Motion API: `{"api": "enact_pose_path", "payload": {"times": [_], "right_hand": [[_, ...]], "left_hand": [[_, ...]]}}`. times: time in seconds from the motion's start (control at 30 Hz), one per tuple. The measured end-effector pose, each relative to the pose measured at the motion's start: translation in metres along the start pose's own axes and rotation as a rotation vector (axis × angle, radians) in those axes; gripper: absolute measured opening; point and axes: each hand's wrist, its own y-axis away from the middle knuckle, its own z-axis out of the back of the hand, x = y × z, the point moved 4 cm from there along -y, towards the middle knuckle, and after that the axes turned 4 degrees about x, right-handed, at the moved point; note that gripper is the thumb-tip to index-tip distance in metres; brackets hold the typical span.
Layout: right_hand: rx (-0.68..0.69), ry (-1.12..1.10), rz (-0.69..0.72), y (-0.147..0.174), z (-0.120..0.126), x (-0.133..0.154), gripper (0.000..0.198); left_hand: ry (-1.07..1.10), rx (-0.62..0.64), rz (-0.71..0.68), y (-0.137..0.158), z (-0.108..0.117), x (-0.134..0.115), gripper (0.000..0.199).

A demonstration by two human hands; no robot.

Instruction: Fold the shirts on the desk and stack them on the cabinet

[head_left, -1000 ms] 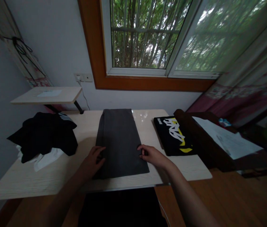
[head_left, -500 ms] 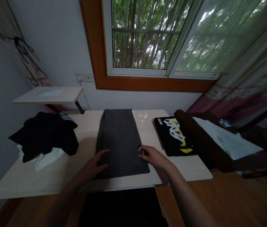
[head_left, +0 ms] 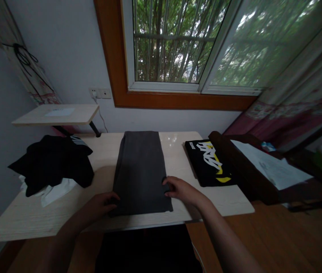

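Note:
A dark grey folded garment (head_left: 139, 170) lies flat and lengthwise on the light wooden table (head_left: 209, 203), its exact kind unclear. My left hand (head_left: 104, 204) is at its lower left edge, thumb and forefinger apart and touching the cloth. At the lower right edge, the curled fingers of my right hand (head_left: 179, 189) hold the cloth's side, which kinks inward there. To the right lies a folded black garment (head_left: 209, 163) with white and yellow print. On the left, a crumpled black garment (head_left: 58, 163) rests over a white cloth (head_left: 58, 191).
A small raised shelf (head_left: 84, 113) with a paper on it stands at the back left. Beyond the table's right side is a dark brown piece of furniture (head_left: 237, 167) bearing a white sheet (head_left: 269, 163). Behind the table are a wall and window (head_left: 166, 91).
My left hand has drawn back leftward from the garment's top to its edge. My right hand has shifted slightly left, and the garment's lower right side has moved inward.

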Motion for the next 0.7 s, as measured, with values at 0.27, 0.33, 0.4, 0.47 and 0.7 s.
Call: {"api": "enact_pose_path", "payload": {"times": [0.27, 0.33, 0.4, 0.47, 0.7], "right_hand": [[-0.036, 0.249, 0.213, -0.003, -0.006, 0.033, 0.007], [-0.023, 0.297, 0.292, -0.007, -0.015, 0.047, 0.008], [0.006, 0.331, 0.361, -0.012, -0.027, 0.061, 0.015], [0.028, 0.359, 0.4, -0.019, -0.039, 0.073, 0.024], [0.044, 0.479, 0.44, -0.038, -0.081, 0.097, 0.061]], "left_hand": [[0.104, -0.163, -0.003, -0.013, 0.018, -0.002, 0.072], [0.124, -0.2, -0.003, -0.025, 0.023, -0.002, 0.079], [0.111, -0.219, -0.018, -0.038, 0.025, -0.005, 0.082], [0.104, -0.225, -0.043, -0.047, 0.025, -0.011, 0.08], [0.349, -0.279, -0.195, -0.044, 0.022, -0.031, 0.064]]}}
